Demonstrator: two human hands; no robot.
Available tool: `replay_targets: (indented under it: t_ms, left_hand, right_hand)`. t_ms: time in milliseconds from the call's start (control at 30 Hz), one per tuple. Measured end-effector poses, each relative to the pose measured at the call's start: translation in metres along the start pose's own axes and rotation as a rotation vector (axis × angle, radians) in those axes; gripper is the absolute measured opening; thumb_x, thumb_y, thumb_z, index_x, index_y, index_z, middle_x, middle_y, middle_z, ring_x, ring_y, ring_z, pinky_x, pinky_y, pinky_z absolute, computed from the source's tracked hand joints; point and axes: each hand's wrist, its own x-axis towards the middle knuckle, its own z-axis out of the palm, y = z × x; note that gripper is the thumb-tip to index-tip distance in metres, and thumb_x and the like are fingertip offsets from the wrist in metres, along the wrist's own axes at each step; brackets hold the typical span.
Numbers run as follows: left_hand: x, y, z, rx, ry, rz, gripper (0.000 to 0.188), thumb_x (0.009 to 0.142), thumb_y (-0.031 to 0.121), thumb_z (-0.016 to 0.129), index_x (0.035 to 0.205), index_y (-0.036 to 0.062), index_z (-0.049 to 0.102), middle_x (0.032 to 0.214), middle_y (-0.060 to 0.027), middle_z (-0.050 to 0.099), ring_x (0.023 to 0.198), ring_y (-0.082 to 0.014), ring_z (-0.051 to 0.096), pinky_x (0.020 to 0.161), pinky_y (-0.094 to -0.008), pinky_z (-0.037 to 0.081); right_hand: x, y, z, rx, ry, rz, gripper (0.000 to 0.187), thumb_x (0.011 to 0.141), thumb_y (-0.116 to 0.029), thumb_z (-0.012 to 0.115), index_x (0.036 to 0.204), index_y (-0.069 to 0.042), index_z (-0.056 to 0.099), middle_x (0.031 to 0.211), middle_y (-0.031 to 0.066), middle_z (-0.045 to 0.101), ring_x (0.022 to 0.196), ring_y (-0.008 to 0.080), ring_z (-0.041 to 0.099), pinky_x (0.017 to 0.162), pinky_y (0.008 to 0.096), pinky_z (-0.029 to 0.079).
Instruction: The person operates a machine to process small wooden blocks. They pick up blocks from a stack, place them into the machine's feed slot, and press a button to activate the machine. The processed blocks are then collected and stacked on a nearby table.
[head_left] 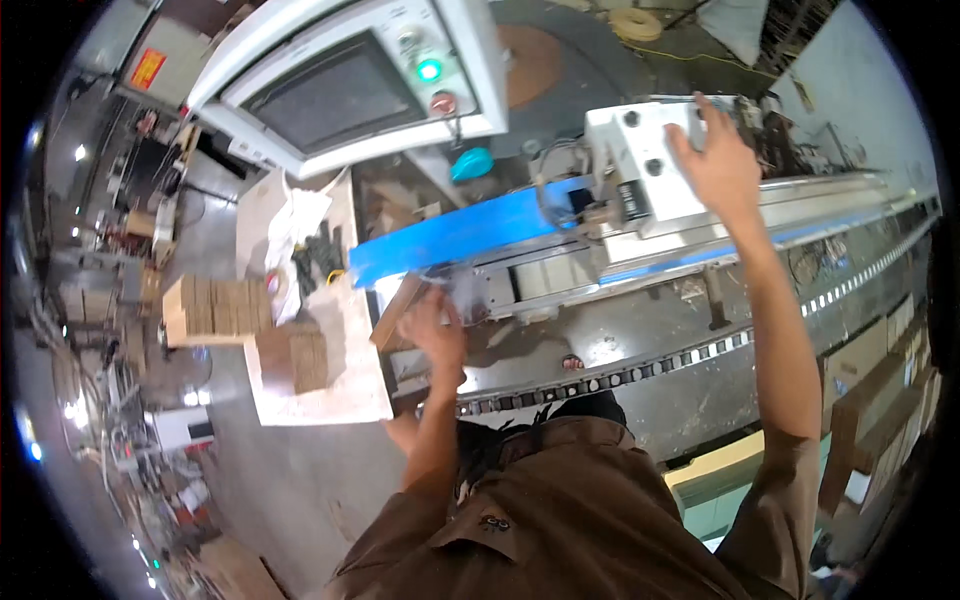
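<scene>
My right hand lies with its fingers apart on the top of a white machine housing that carries black knobs. My left hand is beside a flat brown piece, apparently wood or board, at the left end of the machine bed. Motion blurs its fingers, so I cannot tell whether they grip that piece. Just beyond it a long blue cover slants up toward the white housing. A metal rail runs on to the right under my right forearm.
A control cabinet with a dark screen and green-lit button stands at the far left. Brown block stacks, dark gloves and a white cloth lie on the side table. A cable chain crosses in front of me. Cardboard stands at right.
</scene>
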Motion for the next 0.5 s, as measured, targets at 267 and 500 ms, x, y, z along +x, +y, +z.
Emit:
replay_targets:
  t_ms: [267,500]
  left_hand:
    - [0.017,-0.084,-0.084,0.150,-0.155,-0.029,0.059,0.089,0.022,0.082,0.144,0.0088,0.066,0.115,-0.0098,0.072,0.116,-0.0328,0.063,0.113,-0.0508,0.038]
    - [0.033,-0.080,-0.082,0.092,-0.245,0.034,0.061,0.087,0.015,0.083,0.145,0.0073,0.066,0.119,-0.0130,0.074,0.111,-0.0348,0.067,0.109,-0.0507,0.042]
  right_hand:
    - [0.002,-0.006,0.003,-0.001,0.005,-0.014,0.084,0.099,-0.072,0.055,0.161,-0.015,0.049,0.152,0.0198,0.061,0.120,0.0468,0.071,0.097,0.0550,0.059]
    - [0.001,-0.006,-0.001,0.023,-0.010,-0.019,0.082,0.100,-0.067,0.057,0.158,-0.009,0.051,0.152,0.0212,0.061,0.122,0.0461,0.070,0.099,0.0556,0.059]
